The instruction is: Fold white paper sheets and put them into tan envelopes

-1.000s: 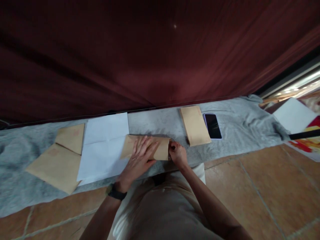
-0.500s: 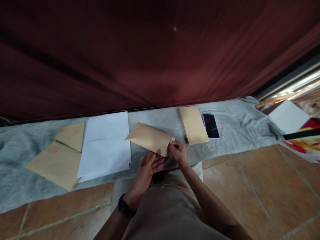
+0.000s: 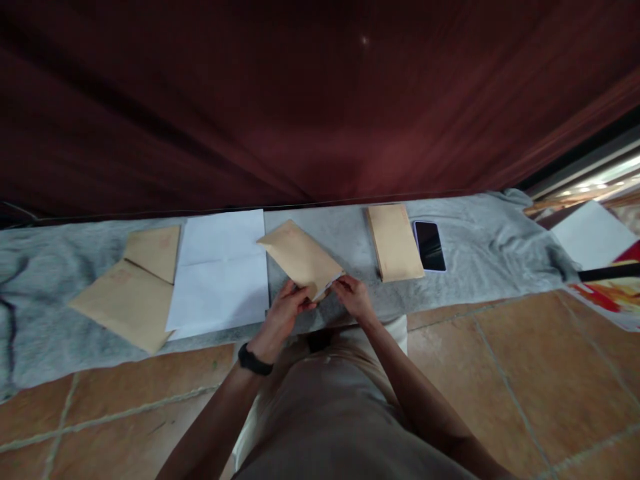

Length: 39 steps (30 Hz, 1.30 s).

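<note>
Change: a second back the brown envelope [image 3: 301, 259] is flat on the grey cloth [image 3: 480, 247] under the left palm. Half a second back only the right hand has it up, with the left open below. Now both hands are on it, so it is off the cloth and fully hand-held. Left hand [image 3: 285, 313]: grip clenched, fingers pinching the near corner. Right hand [image 3: 353, 297]: grip clenched on the near open end, where a thin white edge [image 3: 334, 281] peeks out; cannot tell if that is a flap lining or a sheet inside. The envelope sits mid-frame in front of the body, tilted, far end pointing away and left over the cloth, touching nothing but the hands. It is matte kraft paper, long rectangle, stiff enough to hold its shape unsupported. Just left of it lies a white sheet [image 3: 220, 270], flat, with fold creases. Further left are two more brown envelopes [image 3: 123, 303], overlapping. To the right is a neat stack of envelopes [image 3: 395, 241] with a glossy dark phone [image 3: 430, 245] just beside it. The cloth is soft, fuzzy and rumpled at its ends, and is spread on a terracotta tile floor [image 3: 500, 373]. A dark red curtain [image 3: 300, 100] hangs in folds behind. A black band [image 3: 254, 360] is on the left wrist.
</note>
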Available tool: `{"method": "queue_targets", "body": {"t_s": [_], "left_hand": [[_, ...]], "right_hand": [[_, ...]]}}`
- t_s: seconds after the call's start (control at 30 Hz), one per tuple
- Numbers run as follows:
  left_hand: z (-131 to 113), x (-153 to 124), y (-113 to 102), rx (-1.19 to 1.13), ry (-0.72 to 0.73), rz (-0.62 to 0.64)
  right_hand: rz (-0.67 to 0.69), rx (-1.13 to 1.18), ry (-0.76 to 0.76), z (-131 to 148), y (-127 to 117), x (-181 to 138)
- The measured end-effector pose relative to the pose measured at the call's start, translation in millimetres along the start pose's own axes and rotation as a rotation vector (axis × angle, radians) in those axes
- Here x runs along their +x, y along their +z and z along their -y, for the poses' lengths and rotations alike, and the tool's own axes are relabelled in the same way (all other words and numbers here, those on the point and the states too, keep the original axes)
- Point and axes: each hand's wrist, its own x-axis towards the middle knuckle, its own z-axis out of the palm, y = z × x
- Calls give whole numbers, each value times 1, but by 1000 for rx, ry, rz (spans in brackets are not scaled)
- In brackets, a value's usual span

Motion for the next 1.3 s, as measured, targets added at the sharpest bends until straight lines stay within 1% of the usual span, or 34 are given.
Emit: {"method": "queue_targets", "body": {"t_s": [0.13,0.23,0.37,0.47,0.57,0.6,0.67,0.77,0.8,0.83,0.9,0.97,1.07,1.13,1.17,1.23,1.3], "left_hand": [[-1,7,-14,99,83,-16],[0,9,-17,202,165,-44],[-3,12,-16,331,255,37],[-5,21,-17,386,254,88],[-3,32,-21,456,215,82],[-1,35,-22,503,221,59],[3,35,-25,651,290,-34],[9,23,-26,916,506,-228],[11,17,-25,995,592,-265],[13,11,-24,1068,676,-269],[17,2,-20,1202,814,-199],[20,-1,-16,1309,881,-108],[23,4,-15,1371,884,-80],[23,9,-16,1385,874,-88],[22,11,-17,1398,872,-86],[21,12,-19,1443,880,-71],[19,11,-20,1500,898,-57]], "right_hand": [[71,-118,-50,3,1,0],[121,-190,-124,1,1,-3],[122,-144,-232,-5,-4,-13],[127,-137,-249,-10,-9,-20],[124,-197,-247,-11,-10,-24],[118,-226,-253,-11,-9,-25],[112,-278,-274,-10,-7,-25],[133,-328,-313,-8,-6,-24],[144,-345,-325,-7,-7,-23],[154,-367,-337,-6,-7,-23],[170,-435,-359,-5,-9,-24],[169,-540,-367,-4,-11,-24],[102,-725,-380,-4,-16,-23],[55,-810,-448,-3,-19,-18],[55,-838,-503,-2,-20,-15],[97,-883,-611,1,-23,-5],[172,-922,-680,4,-25,4]]}}
